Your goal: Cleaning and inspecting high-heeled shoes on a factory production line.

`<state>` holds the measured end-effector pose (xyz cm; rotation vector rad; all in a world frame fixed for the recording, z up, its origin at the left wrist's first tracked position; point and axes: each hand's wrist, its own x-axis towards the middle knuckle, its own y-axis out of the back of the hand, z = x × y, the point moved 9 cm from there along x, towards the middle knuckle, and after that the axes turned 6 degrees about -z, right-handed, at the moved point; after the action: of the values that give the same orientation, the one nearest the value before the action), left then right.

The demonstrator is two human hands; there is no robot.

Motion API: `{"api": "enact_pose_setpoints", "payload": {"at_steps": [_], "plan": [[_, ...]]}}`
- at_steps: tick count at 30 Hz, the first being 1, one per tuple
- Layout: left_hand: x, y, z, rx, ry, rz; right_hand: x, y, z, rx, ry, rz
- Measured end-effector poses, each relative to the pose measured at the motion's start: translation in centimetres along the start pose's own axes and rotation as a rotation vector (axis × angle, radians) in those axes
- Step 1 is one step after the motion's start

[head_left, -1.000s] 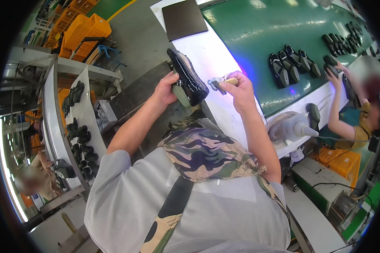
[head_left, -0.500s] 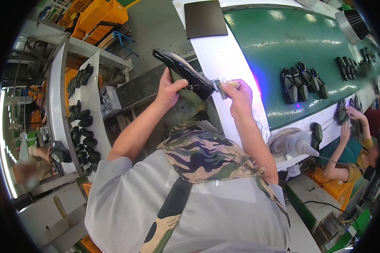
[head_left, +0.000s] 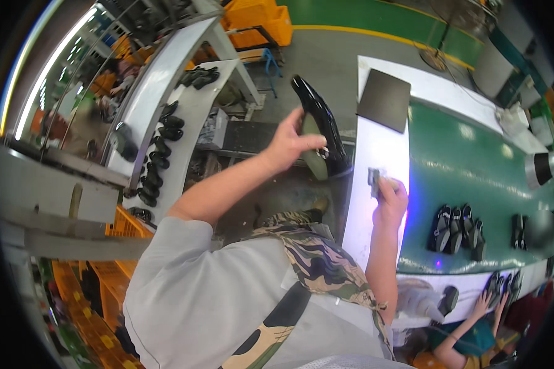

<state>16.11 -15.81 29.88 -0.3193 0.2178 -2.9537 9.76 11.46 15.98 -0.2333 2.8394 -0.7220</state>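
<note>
A glossy black shoe point(head_left: 321, 114) with a pale green underside is held up by my left hand point(head_left: 289, 144), toe pointing away from me. My thumb presses on its side near a small metal fitting, and the other fingers are hidden behind the shoe. Out to the right, over the white table edge point(head_left: 369, 147), my right hand point(head_left: 390, 202) pinches a small crumpled grey cloth point(head_left: 373, 179). A gap separates the cloth from the shoe's heel.
Right of me runs a green conveyor belt point(head_left: 461, 160) carrying several black shoes point(head_left: 454, 229). A dark square board point(head_left: 385, 99) lies on the white edge. At left, a white shelf point(head_left: 188, 141) holds black shoes. Another person's hands point(head_left: 483, 307) handle shoes near a plastic squeeze bottle point(head_left: 418, 301).
My right hand has drawn the cloth off the shoe's heel and moved right. The shoe in my left hand is now more upright. The whole view has turned.
</note>
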Motion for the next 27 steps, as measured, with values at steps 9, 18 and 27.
{"api": "enact_pose_setpoints", "payload": {"at_steps": [9,18,27], "plan": [[2.6,23.5,22.7,0.357,-0.075,0.645,-1.4,8.5,4.9,0.043,-0.118,0.026],[-11.1,57.0,36.2,1.06,0.285,0.898,-5.1,15.2,4.8,0.125,-0.109,0.145],[4.9,38.5,19.8,1.858,0.534,0.728,-11.0,20.0,1.9,0.054,-0.017,0.384]]}}
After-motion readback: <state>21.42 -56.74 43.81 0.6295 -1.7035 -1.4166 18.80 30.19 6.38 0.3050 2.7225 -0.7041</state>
